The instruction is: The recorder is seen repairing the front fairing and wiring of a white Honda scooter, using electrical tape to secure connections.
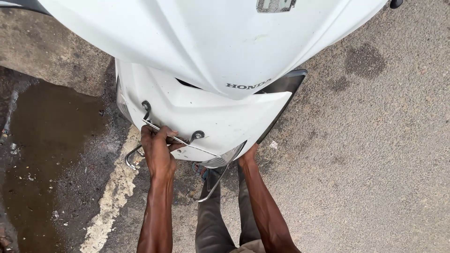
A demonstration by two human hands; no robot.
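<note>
Head camera looks straight down on two bare forearms and, between them, the grey trousers (213,220) of the person. One left hand (157,150) is closed around a thin chrome guard rail (187,142), a bent metal rod, shiny and round, that runs across the lower edge of the white scooter body (220,56). One right hand (247,154) reaches under the edge of the same panel beside a clear lamp lens (224,158); its fingers are hidden, so I cannot tell if they are wide or closed. Two small round bolts (198,135) fix the rail brackets to the panel, one at the left and one near the middle. The panel is smooth, glossy plastic with soft curved folds. Below it, the ground is rough grey asphalt (375,164) with one worn pale painted line (110,201), and farther left lies one brown muddy puddle (51,140).
</note>
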